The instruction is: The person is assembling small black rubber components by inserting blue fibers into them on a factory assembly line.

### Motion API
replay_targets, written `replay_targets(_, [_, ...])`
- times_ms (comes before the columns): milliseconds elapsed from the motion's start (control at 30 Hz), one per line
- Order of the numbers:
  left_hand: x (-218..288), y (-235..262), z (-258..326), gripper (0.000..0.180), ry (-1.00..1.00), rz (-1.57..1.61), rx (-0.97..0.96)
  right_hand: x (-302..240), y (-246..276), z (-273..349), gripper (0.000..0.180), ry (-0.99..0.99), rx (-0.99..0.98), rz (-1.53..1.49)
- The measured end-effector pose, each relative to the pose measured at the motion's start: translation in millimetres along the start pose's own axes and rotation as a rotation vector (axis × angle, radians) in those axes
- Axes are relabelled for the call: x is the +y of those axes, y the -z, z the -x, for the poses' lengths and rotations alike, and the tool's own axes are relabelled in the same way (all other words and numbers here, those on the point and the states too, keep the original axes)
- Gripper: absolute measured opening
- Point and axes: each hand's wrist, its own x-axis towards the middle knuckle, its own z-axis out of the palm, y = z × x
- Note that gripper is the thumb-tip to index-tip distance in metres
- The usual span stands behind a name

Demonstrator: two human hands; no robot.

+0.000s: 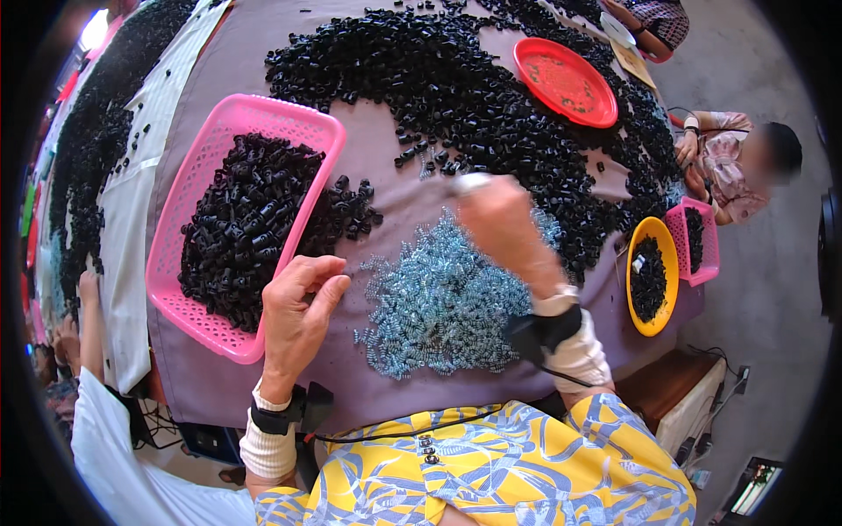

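Hidden, blurred and cut-off parts at the purple-covered work table (386, 188)

The right hand (502, 230) is smeared by motion blur, so its fingertips and anything pinched in them cannot be made out. The near corner of the pink perforated plastic basket (250, 118) is covered by the left hand (298, 307). The single pieces of the heap of small blue-grey metal springs (438, 307) are too small to be told apart.

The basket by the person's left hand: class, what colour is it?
Pink: the perforated plastic basket holding black parts, seen clearly in the head view.
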Motion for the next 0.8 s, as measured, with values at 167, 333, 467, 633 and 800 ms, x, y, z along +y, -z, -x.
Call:
replay_targets(167, [0.4,-1.9,3.9,0.023,-0.006,-0.178,-0.098,108.6,92.7,94.4,0.021,-0.719,0.113,0.277])
replay_targets(333, [-12.8,1.3,9.6,0.03,-0.139,-0.468,-0.11,185.2,132.3,222.9,0.025,-1.04,-0.01,0.613])
replay_targets(467, [-11.2,0.3,10.7,0.032,-0.135,-0.476,-0.105,182.0,141.1,251.4,0.026,-1.122,-0.071,0.644])
replay_targets(633, [-13.3,2.0,16.0,0.045,-0.071,-0.529,-0.126,171.2,135.1,210.5,0.029,-0.992,0.038,0.475])
replay_targets(800, [-9.0,4.1,19.9,0.051,-0.101,-0.569,-0.103,111.3,100.5,111.2,0.025,-0.742,0.12,0.15])
